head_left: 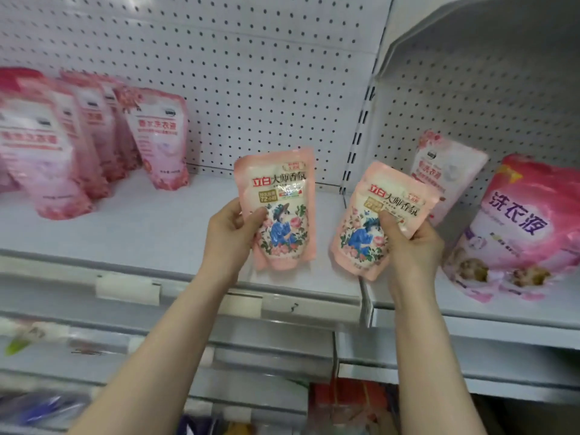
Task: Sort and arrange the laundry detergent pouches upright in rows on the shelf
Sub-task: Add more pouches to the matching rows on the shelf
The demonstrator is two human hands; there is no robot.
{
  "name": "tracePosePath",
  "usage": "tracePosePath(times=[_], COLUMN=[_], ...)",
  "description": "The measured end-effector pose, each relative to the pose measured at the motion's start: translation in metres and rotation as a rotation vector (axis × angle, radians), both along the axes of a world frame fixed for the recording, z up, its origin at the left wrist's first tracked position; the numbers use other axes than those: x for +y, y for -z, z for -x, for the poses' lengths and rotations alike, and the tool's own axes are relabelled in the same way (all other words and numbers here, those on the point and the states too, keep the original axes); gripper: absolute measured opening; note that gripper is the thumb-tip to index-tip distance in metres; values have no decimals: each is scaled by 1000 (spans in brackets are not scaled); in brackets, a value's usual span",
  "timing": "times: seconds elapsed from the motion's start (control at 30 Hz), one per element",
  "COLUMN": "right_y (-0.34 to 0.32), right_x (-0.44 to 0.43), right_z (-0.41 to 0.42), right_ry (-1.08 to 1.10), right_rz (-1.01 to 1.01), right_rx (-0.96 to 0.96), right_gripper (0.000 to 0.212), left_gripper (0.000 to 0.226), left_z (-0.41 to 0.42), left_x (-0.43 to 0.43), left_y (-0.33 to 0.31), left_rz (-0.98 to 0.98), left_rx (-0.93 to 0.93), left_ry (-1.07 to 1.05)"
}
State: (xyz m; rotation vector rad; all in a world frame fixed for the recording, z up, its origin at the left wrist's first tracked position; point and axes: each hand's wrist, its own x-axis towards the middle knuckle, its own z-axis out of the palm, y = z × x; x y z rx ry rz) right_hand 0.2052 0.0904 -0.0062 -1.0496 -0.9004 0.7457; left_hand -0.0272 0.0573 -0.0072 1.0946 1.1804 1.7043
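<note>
My left hand (230, 232) grips a small peach-pink detergent pouch (282, 189) by its left edge, upright above the white shelf (150, 233). My right hand (411, 246) holds a second matching pouch (370, 246), tilted to the right, thumb across its front; another edge behind it may be one more pouch. At the far left, several pink pouches (78, 133) stand upright in a row. A single pink-and-white pouch (445, 171) leans against the pegboard behind my right hand.
A big pink detergent bag (518, 230) lies on the right shelf section. A slotted upright post (357, 139) divides the two sections. Price-tag strips (128, 290) run along the shelf front. Lower shelves hold blurred goods.
</note>
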Motion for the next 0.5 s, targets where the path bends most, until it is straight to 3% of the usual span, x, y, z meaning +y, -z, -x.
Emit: tracePosePath(times=[0.5], right_y=[8], right_x=[-97], right_z=[245], right_ry=[-382], right_rz=[81], right_rx=[66], right_gripper=[16], left_gripper=[16], left_z=[220], left_x=[-153], left_y=[45], left_rz=[101], left_rx=[-36], left_ry=[-303])
